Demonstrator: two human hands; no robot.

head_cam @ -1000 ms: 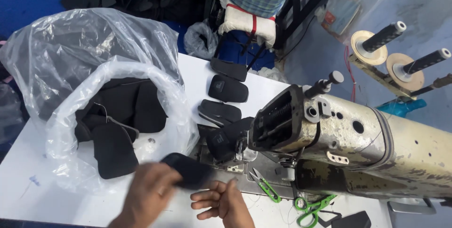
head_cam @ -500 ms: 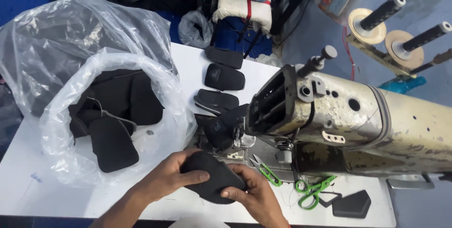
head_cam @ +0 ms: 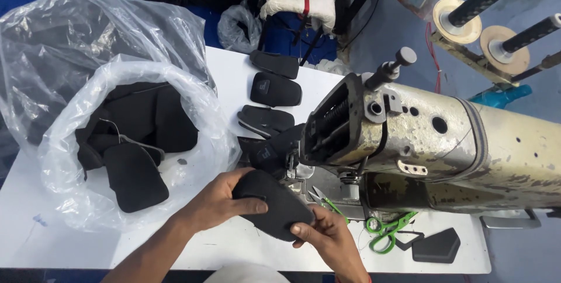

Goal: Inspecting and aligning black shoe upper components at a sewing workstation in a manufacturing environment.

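Both hands hold one black padded piece (head_cam: 274, 204) just above the white surface (head_cam: 234, 248), in front of the sewing machine (head_cam: 432, 142). The left hand (head_cam: 219, 201) has its grip clamped over the piece's near end; the right hand (head_cam: 327, 239) pinches the far edge. The step looks like lining it up; the next move seems to call for sliding it squarely under the needle, hidden here.

A white counter (head_cam: 245, 72) carries a worn, cream sewing machine (head_cam: 444, 142). Behind the machine lies a blue-grey floor (head_cam: 403, 31), where two thread-spool stands (head_cam: 467, 17) sit on a frame. Lighting is even.
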